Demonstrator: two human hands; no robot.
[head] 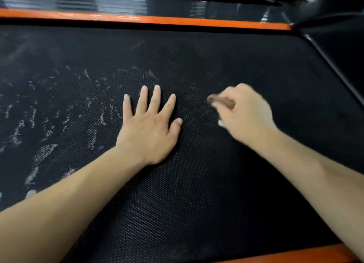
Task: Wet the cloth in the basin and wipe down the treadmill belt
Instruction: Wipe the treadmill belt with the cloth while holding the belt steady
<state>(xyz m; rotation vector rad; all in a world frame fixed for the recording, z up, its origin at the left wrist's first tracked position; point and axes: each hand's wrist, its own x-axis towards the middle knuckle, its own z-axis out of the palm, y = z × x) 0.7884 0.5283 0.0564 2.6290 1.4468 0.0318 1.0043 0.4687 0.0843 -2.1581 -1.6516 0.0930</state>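
Near the middle of the belt (pixel 197 203), just toward its right edge, the right hand (pixel 244 115) is curled and smeared by motion blur. A brownish shape (pixel 221 101) juts from its fingers toward the left and a white fleck (pixel 221 123) shows under the knuckles. Whether this is a scrap of the cloth, something else, or only a shadowed finger, I cannot tell, so the grip itself stays unclear. No cloth can be made out with certainty, and the basin is not in view.

Just beside it, on the left, the left hand (pixel 149 129) lies flat on the belt, released, with its fingers spread and palm pressed down as if bracing.

Further out, white residue (pixel 45 152) streaks the belt's left half up to the left edge, while the stretch around and nearer than the hands looks dark and clean. An orange rail (pixel 157 20) runs along the far edge.

Judging from this, the wiping looks partly done, with the left half left to do. The risks: a cloth that is too small or too dry would only smear the residue across the cleaned weave. A braced palm could also slide if the belt rolls or is wet. A fast stroke may skip patches in the texture.
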